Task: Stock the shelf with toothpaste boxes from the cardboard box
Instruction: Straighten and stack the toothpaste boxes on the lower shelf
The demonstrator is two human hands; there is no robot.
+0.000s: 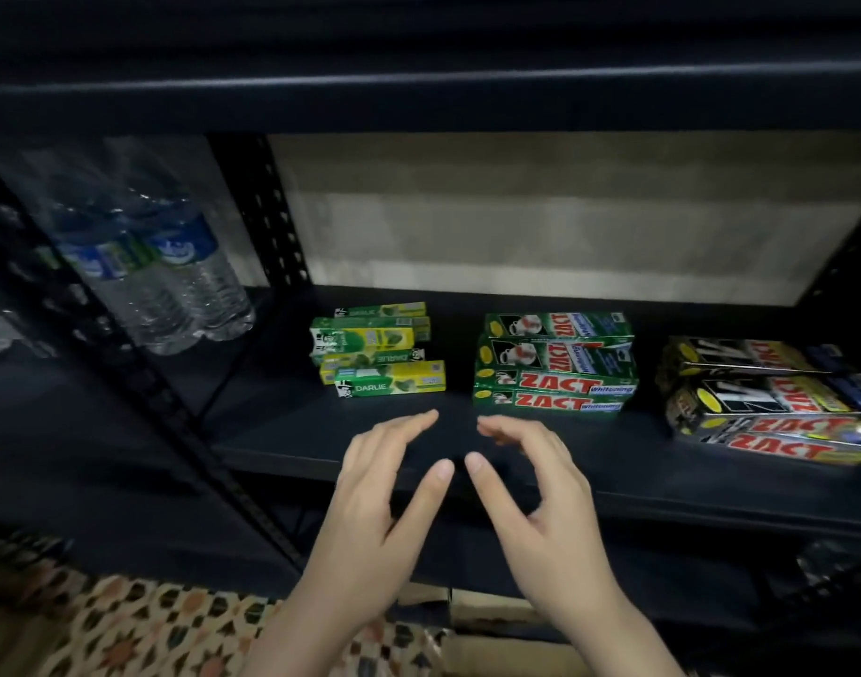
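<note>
Dark shelf point(282, 432), green (stacked) toothpaste boxes point(555, 364)

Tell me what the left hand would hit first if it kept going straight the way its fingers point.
Probably the front Darlie box. The left hand points up and slightly right, into the shelf; only bare shelf board lies between. Depth is unclear, so it might slip just right of the box.

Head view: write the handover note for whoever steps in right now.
Left hand and right hand: both open, holding nothing, in front of the shelf.
On the shelf: Darlie boxes left, green Zact boxes middle, black Zact boxes right, all stacked.
Cardboard box is below the hands; contents not visible.
Left: take more boxes from it and add them to the stacks.
</note>
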